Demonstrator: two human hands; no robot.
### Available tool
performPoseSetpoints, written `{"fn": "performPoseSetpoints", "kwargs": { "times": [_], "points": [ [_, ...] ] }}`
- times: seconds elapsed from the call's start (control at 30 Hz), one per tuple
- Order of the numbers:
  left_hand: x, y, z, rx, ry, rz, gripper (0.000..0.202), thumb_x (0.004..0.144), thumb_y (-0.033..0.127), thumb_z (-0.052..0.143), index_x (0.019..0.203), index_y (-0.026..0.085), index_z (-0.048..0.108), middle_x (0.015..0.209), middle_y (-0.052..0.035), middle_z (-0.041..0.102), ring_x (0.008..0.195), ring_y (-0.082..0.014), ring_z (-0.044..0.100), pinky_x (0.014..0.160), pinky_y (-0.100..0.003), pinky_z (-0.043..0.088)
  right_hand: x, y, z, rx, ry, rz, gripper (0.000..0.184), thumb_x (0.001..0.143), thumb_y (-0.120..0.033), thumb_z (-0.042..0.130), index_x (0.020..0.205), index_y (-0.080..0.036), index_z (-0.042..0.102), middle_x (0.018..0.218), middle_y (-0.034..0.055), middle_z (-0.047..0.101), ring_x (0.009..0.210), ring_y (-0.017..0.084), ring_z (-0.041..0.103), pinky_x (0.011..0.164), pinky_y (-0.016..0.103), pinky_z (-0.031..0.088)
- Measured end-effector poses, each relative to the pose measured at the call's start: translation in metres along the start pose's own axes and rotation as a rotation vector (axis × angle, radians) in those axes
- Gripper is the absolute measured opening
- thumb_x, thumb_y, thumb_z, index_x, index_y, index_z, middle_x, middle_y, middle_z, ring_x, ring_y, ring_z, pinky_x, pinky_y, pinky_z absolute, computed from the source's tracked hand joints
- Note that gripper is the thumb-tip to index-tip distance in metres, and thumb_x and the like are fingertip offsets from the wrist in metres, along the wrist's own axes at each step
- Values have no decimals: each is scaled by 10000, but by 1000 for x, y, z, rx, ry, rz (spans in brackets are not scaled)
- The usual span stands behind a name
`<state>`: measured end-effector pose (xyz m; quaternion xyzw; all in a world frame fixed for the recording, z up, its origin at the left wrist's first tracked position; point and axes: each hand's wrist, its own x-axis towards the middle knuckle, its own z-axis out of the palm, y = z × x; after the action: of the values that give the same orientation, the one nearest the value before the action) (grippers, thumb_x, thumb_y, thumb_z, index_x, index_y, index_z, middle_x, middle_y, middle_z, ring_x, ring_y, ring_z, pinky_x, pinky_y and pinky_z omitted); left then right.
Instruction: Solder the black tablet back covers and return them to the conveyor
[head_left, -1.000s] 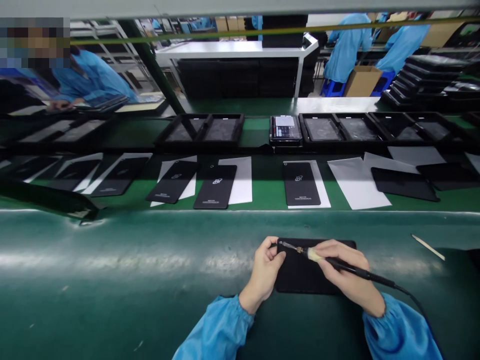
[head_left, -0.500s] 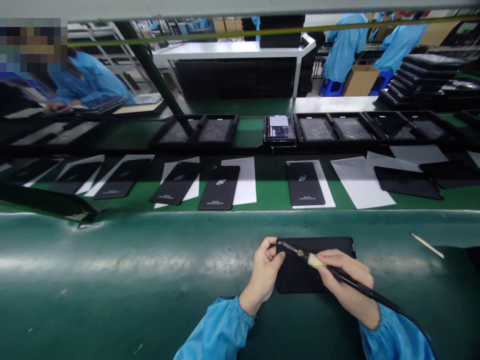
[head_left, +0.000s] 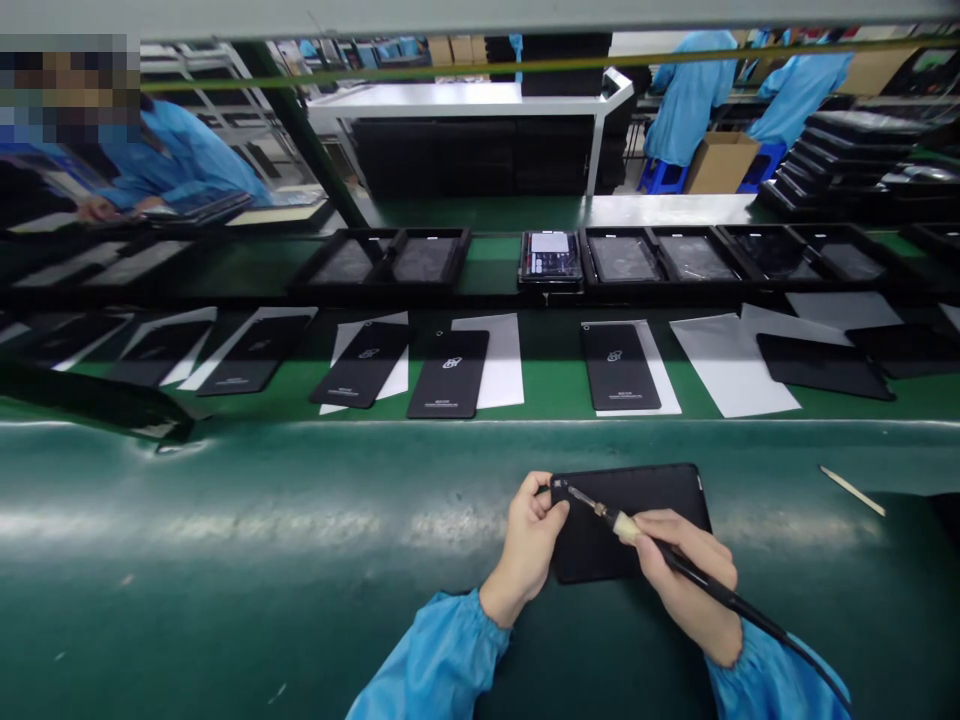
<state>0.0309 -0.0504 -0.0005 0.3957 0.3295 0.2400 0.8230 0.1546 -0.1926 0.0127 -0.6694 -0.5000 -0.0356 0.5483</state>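
The left hand (head_left: 527, 545) pinches a corner of the black panel (head_left: 594, 552) on the bench (head_left: 262, 590), probably to steady it; the right hand (head_left: 691, 580) clasps the soldering iron (head_left: 625, 525) pen-fashion, seemingly for fine control, its tip near that corner

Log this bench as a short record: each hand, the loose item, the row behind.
Left hand: holds black panel near its upper-left corner
Right hand: holds corded pen-shaped tool, tip near that corner, contact unclear
Loose item: pale stick on green bench, right of the black panel
Row behind: dark covers, some logo-marked, and white sheets
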Motion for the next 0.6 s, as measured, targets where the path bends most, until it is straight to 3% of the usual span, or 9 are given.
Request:
{"fn": "performPoseSetpoints", "kwargs": {
  "times": [0.5, 0.6],
  "points": [
    [2, -3, -2, 9, 22, 9, 346, 712, 271, 814, 910, 208, 538, 743, 3, 711, 600, -137, 653, 597, -225, 477, -21, 4, 12, -17, 27, -64, 196, 836, -79, 673, 979, -212, 701, 857, 42, 757, 762, 218, 755, 681, 320, 625],
    [1, -2, -1, 2, 18, 1, 355, 715, 285, 817, 924, 207, 541, 739, -3, 720, 612, -149, 668, 621, -240, 495, -13, 6, 5, 18, 63, -7, 138, 852, -91, 666, 923, -202, 708, 836, 42, 754, 760, 210, 751, 680, 312, 613]
  ]
}}
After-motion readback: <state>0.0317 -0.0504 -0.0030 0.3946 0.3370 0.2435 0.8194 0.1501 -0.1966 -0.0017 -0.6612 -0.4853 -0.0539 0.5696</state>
